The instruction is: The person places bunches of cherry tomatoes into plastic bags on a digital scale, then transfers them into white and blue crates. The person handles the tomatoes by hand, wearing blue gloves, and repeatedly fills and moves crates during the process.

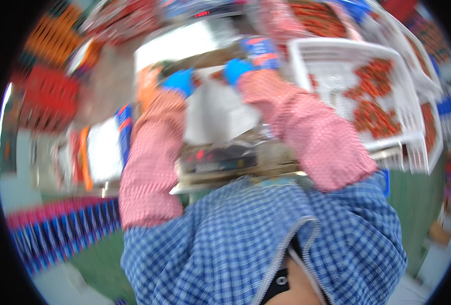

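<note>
My left hand, in a blue glove, is at the far left edge of a white sheet or bag in front of me. My right hand, gloved the same way, is across from it by the far right edge. Small reddish pieces show at the fingertips of both hands, but blur hides whether they are gripped. Just beyond the right hand lies a blue and orange printed packet. Closest to my body is a weighing scale with a red lit display, partly under clear plastic.
On the right, a white plastic basket holds clusters of red pieces, with more white baskets behind it. To the left stand a stack of white printed bags and a red crate. Blue and pink packets line the lower left.
</note>
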### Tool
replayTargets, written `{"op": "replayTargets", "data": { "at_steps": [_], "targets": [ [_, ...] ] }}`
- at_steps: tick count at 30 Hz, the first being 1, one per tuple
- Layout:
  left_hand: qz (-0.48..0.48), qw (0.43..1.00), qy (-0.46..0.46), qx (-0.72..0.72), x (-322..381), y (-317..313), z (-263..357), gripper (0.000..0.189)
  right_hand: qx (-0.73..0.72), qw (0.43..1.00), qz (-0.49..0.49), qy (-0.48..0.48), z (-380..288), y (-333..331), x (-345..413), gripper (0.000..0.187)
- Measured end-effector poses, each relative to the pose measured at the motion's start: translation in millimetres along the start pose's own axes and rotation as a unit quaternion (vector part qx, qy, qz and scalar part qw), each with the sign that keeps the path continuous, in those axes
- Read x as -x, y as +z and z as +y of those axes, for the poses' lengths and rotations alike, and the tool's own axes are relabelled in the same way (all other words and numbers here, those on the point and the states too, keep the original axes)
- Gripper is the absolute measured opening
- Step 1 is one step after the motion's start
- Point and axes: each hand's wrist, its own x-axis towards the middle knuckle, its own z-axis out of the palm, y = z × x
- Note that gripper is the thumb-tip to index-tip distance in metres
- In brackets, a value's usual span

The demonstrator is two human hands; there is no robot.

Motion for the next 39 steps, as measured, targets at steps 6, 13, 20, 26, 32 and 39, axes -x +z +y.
{"op": "replayTargets", "data": {
  "at_steps": [6, 13, 20, 26, 32, 39],
  "targets": [
    [-0.052, 0.957, -0.147, 0.246, 25, -11, -14, 0.056, -0.073, 0.961, 0.107, -0.243, 68, -23, 66, 0.025],
    [0.080, 0.907, 0.227, 0.345, -58, -49, 239, 0.043, 0.184, 0.947, 0.189, 0.183, 356, -119, 193, 0.031],
    [-0.073, 0.945, 0.290, 0.134, -154, 91, 487, 0.066, 0.122, 0.932, 0.194, 0.280, 478, -147, 242, 0.030],
    [-0.100, 0.963, 0.146, 0.205, -171, 151, 542, 0.080, 0.126, 0.932, 0.030, 0.339, 466, -139, 210, 0.047],
    [-0.487, 0.572, -0.060, 0.658, -179, 90, 468, 0.059, 0.077, 0.942, -0.019, 0.325, 468, -135, 200, 0.037],
    [-0.482, 0.272, 0.068, 0.830, -82, -27, 365, 0.065, -0.454, 0.865, 0.003, 0.212, 461, -150, 209, 0.053]
  ]
}}
